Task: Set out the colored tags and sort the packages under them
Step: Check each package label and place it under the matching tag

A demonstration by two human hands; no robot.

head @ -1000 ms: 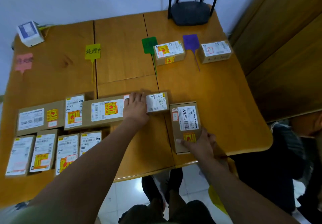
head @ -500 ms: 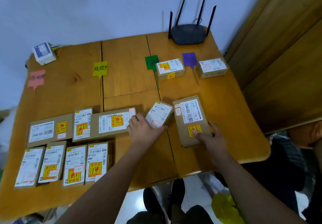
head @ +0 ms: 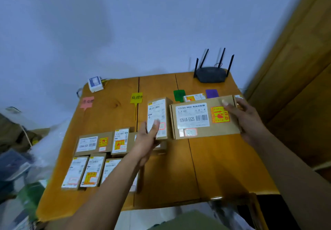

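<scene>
Left hand [head: 146, 140]: thumb and fingers pinch small brown cardboard package [head: 157, 115], held upright.
Right hand [head: 245, 118]: grips wide brown cardboard package [head: 202, 120] labelled 12V4A-5525.

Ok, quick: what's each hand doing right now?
Left hand: grips the small brown cardboard package with a white label.
Right hand: grips the larger brown cardboard box marked 12V4A-5525.

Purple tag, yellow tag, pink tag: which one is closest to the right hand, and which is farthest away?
1. The purple tag, just behind the right hand, which holds the big package.
2. The yellow tag, in the middle of the row.
3. The pink tag, at the far left end.
</scene>
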